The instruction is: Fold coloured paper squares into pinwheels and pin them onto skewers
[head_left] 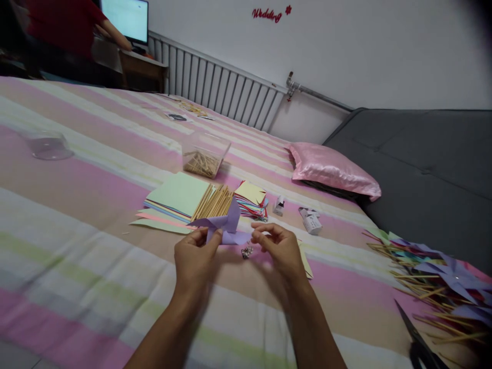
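My left hand [200, 253] pinches a purple paper pinwheel [227, 228] between thumb and fingers, its blades folded in toward the middle. At the pinwheel's right tip is my right hand [277, 248], its thumb and fingertips drawn together. Whatever they hold is too small to make out. Below the pinwheel, between the hands, a small heap of shiny metal pins [246, 252] lies on the striped bedspread [154, 318]. Just beyond the hands are wooden sticks [213, 201] in a row, a stack of coloured paper sheets [179, 193] and a pile of cut paper squares [250, 193].
A clear plastic box [205, 154] holds more sticks. Small white boxes [312, 224] sit right of the paper squares. Finished pinwheels [449, 274] and black scissors [418, 343] lie at the right. A pink pillow [332, 166] rests by the headboard; a person [63, 31] sits far left.
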Available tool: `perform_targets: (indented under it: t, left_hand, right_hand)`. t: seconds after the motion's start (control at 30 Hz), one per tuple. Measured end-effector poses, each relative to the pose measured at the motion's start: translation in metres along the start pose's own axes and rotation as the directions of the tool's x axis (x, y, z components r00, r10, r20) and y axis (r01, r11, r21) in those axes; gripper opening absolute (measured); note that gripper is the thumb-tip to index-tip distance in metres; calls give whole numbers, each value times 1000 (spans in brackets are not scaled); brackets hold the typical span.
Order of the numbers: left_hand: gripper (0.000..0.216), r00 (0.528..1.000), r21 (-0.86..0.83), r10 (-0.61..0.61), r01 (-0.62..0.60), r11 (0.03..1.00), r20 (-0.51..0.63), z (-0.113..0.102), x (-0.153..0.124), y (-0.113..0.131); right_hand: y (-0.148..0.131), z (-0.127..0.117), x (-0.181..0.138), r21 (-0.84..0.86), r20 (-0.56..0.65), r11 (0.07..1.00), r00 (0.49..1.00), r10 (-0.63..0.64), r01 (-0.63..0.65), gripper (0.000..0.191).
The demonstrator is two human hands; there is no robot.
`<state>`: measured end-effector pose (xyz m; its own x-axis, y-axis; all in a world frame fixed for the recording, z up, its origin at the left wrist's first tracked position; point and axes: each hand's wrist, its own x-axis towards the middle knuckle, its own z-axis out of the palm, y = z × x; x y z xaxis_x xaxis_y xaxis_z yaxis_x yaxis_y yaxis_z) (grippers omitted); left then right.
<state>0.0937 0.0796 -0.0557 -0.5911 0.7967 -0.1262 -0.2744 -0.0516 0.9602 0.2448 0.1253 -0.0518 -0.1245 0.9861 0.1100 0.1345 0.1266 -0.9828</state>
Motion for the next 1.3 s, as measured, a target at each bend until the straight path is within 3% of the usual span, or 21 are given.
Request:
perform_targets:
  t: [0.13, 0.3, 0.43, 0.6, 0.73, 0.87, 1.03, 1.3]
  left_hand:
    - [19, 1000, -12, -23, 24, 1000, 19, -2, 3, -2]
    - [18, 1000, -11, -27, 27, 1000, 12, -2, 2, -3]
    - [17, 1000, 13, -9, 9, 1000, 27, -2, 2, -3]
    - [22, 999, 15, -12, 11, 1000, 49, 0, 1, -4]
    - [22, 992, -19, -88, 90, 996, 87, 2, -2, -3]
    - [20, 977, -85, -189, 197, 977, 94, 4, -4, -1]
    - [22, 971, -108, -212, 224, 969, 110, 4, -4, 0]
    - [22, 966, -108, -233, 245, 963, 112, 3, -4, 0]
  right_hand:
    - [18, -15, 5, -368, 10, 930, 1000, 5, -1, 18]
    - [27, -10, -2, -617, 160, 782, 987, 18, 86, 40]
    - [23, -1, -5, -635, 239, 753, 971, -23, 175, 30]
    - [26, 5, 0, -658, 182, 736, 982, -52, 160, 8]
    - [28, 4, 3, -688, 177, 701, 980, -89, 188, 9]
    - [29, 2, 4, -644, 170, 746, 982, -80, 172, 14]
    - [31, 1, 5, -600, 130, 788, 989, -73, 137, 19]
    - [32, 1, 6, -616, 90, 782, 995, -51, 96, 19]
